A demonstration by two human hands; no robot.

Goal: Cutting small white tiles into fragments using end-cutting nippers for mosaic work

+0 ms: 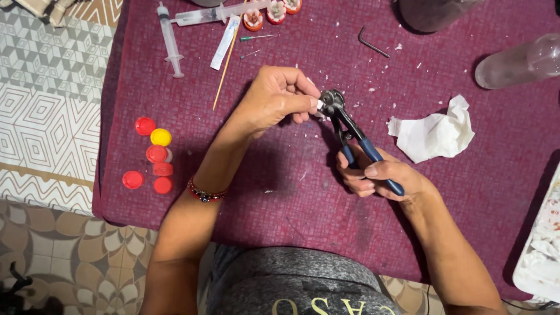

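We are gripping the pliers [349, 131] with our right hand [382, 178], its fingers clenched around the blue handles low over the middle of the maroon cloth [280, 192]. The pliers' head is pointing up and away from us, and its jaws are closing on a small white piece [320, 104]. Our left hand [274, 99] is pinching that same piece between thumb and fingertips, right at the head of the pliers, so both hands are meeting there. A red bead bracelet [205, 193] is sitting on our left wrist.

To the right of the pliers, a crumpled tissue [434, 133] is lying on the cloth, well apart from our hands. At the left edge, a cluster of red caps [153, 165] and one yellow cap [161, 137] are resting together. Farther up, two syringes [170, 39] are lying near a thin wooden stick [226, 65], and a small hex key [372, 43] is lying at the upper right, near a clear bottle [519, 61] on its side. White crumbs are dotting the cloth around the pliers.
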